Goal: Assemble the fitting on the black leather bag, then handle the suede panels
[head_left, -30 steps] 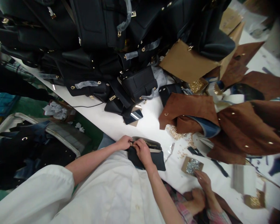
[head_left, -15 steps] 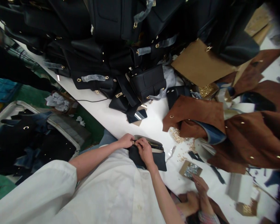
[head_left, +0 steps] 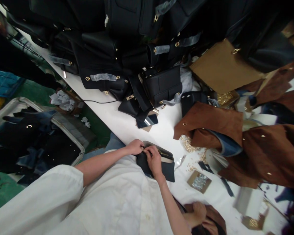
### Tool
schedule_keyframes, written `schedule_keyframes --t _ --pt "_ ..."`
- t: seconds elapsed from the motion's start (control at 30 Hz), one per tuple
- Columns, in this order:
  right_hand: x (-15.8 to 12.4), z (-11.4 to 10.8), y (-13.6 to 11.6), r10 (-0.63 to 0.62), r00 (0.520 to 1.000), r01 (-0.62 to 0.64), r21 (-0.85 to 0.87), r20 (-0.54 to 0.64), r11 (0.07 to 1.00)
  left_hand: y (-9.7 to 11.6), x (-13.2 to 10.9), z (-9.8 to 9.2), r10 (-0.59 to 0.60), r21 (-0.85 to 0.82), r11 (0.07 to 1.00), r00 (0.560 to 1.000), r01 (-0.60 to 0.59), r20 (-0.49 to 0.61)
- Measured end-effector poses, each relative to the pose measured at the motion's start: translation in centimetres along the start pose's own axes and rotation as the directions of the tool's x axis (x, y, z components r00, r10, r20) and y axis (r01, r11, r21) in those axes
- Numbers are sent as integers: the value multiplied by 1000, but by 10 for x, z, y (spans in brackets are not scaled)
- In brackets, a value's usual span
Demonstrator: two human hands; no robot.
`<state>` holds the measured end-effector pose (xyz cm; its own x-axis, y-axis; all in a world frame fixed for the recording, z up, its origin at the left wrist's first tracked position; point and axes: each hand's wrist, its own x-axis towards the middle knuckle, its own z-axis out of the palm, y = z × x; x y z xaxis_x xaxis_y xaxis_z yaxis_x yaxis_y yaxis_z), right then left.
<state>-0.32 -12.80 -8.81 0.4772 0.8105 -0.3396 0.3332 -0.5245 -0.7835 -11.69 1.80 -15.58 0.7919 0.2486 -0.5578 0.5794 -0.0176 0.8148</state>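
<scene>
A small black bag piece (head_left: 166,164) with a pale lining lies at the near edge of the white table (head_left: 117,120), against my white shirt. My left hand (head_left: 135,147) pinches its left top corner. My right hand (head_left: 154,158) lies over its top edge, fingers curled onto it. Both hands meet at the same corner of the piece.
Black handbags (head_left: 161,85) are heaped across the far side. Brown suede pieces (head_left: 210,122) cover the right, with loose gold studs (head_left: 187,145) and a small cardboard box (head_left: 199,181) near them. A phone (head_left: 147,120) lies mid-table. Another person's hand (head_left: 198,212) is at lower right. A bin of dark pieces (head_left: 26,137) stands left.
My hands stay on the black piece. The view has shifted a little. The other person's hand has drawn back from the small cardboard box toward the lower edge.
</scene>
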Motion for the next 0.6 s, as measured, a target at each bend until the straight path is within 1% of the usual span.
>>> schedule_keyframes --t 0.2,0.33,0.43,0.6 --pt "1 1 2 -3 999 3 -25 32 1000 4 -3 -4 12 34 999 1000 -12 -9" --pt "-2 4 4 -6 1000 5 -39 -12 999 7 -5 -5 32 61 998 999 -31 -22" --pt "-8 7 6 -19 999 17 -43 -46 999 6 -6 -2 35 73 997 999 -33 -27" --pt "-11 6 7 -38 999 38 -53 -9 998 6 -7 1 15 78 997 1000 -13 -23"
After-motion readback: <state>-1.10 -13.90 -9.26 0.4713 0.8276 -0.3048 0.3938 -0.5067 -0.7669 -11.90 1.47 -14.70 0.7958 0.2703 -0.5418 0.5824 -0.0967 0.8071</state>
